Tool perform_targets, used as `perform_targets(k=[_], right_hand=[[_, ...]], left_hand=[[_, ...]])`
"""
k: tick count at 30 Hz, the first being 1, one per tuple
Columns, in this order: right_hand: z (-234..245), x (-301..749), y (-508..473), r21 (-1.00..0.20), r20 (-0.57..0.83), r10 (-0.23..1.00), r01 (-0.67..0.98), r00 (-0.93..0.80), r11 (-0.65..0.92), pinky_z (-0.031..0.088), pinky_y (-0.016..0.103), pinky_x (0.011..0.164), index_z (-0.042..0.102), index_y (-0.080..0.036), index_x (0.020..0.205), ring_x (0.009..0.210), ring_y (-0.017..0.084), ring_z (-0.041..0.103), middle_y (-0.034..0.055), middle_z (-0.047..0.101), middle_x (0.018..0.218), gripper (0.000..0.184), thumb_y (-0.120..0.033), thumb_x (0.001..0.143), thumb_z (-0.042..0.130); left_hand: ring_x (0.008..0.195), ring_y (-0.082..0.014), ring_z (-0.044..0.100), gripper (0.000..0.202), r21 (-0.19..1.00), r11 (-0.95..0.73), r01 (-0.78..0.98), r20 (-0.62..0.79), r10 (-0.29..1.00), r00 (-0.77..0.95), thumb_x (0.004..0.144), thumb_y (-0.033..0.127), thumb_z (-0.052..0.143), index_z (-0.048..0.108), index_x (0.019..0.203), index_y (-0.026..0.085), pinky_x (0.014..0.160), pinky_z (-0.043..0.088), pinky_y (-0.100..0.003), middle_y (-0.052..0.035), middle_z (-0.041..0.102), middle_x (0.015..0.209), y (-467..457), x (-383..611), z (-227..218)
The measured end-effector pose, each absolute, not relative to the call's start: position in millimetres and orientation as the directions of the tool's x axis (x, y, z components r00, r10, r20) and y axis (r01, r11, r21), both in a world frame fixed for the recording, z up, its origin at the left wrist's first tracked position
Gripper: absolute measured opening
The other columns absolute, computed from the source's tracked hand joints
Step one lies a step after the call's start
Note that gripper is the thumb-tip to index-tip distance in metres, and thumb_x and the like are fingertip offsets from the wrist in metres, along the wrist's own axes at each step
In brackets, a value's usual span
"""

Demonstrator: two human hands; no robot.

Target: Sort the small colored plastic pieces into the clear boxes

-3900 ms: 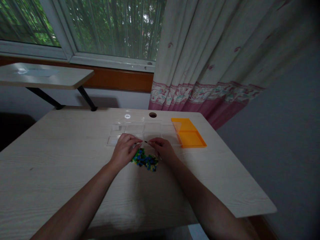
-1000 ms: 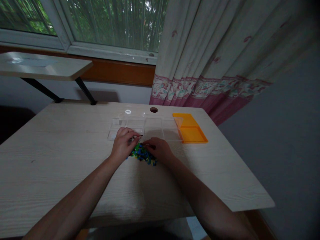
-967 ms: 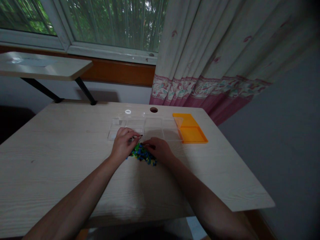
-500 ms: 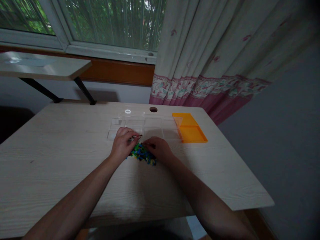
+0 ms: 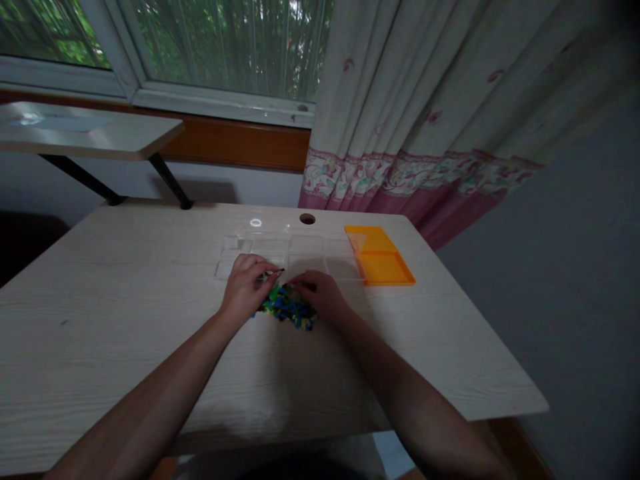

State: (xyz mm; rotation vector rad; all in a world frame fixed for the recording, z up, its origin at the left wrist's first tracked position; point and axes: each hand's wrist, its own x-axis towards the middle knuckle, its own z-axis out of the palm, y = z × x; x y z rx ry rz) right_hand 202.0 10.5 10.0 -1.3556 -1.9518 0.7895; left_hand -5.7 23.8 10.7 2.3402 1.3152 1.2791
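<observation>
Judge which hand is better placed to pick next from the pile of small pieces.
Probably the right hand: its fingers point in over the pile, while the left hand pinches a dark piece clear of it. Whether the right also holds one is unclear.

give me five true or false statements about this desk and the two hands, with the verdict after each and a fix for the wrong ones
1. The left hand holds a small piece at its fingertips. True.
2. The right hand is over the orange tray. False: it is at the pile of small pieces.
3. The pile lies on the near side of the clear box. True.
4. The pile is all red. False: blue, green and yellow show in it.
5. The desk has a round hole beyond the clear box. True.
</observation>
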Motion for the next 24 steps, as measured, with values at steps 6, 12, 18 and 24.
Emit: perform_targets(k=[6, 12, 18, 24], right_hand=[[8.2, 207.1, 16.2, -0.904, 0.062, 0.984, 0.408, -0.169, 0.127, 0.046, 0.028, 0.073, 0.077, -0.019, 0.091, 0.079, 0.017, 0.064, 0.0038, 0.074, 0.086, 0.024, -0.038, 0.081, 0.065], [9.7, 208.5, 18.6, -0.957, 0.006, 0.994, 0.287, -0.113, 0.038, 0.048, 0.029, 0.075, 0.076, -0.019, 0.088, 0.081, 0.018, 0.064, 0.0040, 0.075, 0.086, 0.028, -0.042, 0.075, 0.068], [11.0, 207.8, 18.4, -0.959, -0.003, 0.993, 0.280, -0.120, 0.030, 0.047, 0.029, 0.074, 0.076, -0.018, 0.088, 0.079, 0.018, 0.063, 0.0040, 0.074, 0.084, 0.028, -0.042, 0.074, 0.069], [8.7, 208.7, 18.2, -0.958, 0.002, 0.991, 0.285, -0.133, 0.040, 0.045, 0.028, 0.071, 0.076, -0.018, 0.087, 0.075, 0.017, 0.061, 0.0024, 0.073, 0.080, 0.028, -0.043, 0.075, 0.068]], left_hand=[[0.094, -0.0221, 0.055, 0.016, 0.496, -0.568, 0.657, 0.600, 0.771, 0.213, 0.091, 0.035, 0.061, 0.071, 0.092, 0.023, 0.087, 0.045, -0.039, -0.0047, 0.064, 0.090, 26.5, -7.7, 8.1], [0.092, -0.0239, 0.055, 0.020, 0.479, -0.497, 0.723, 0.581, 0.798, 0.163, 0.090, 0.039, 0.060, 0.072, 0.090, 0.022, 0.086, 0.044, -0.041, -0.0055, 0.064, 0.088, 28.9, -9.8, 6.7], [0.091, -0.0241, 0.054, 0.024, 0.480, -0.465, 0.744, 0.594, 0.796, 0.115, 0.092, 0.040, 0.057, 0.072, 0.087, 0.022, 0.085, 0.044, -0.041, -0.0059, 0.065, 0.087, 29.9, -11.3, 5.1], [0.089, -0.0240, 0.054, 0.026, 0.477, -0.452, 0.754, 0.585, 0.804, 0.112, 0.092, 0.041, 0.057, 0.072, 0.084, 0.021, 0.084, 0.043, -0.040, -0.0055, 0.064, 0.086, 29.9, -11.2, 4.6]])
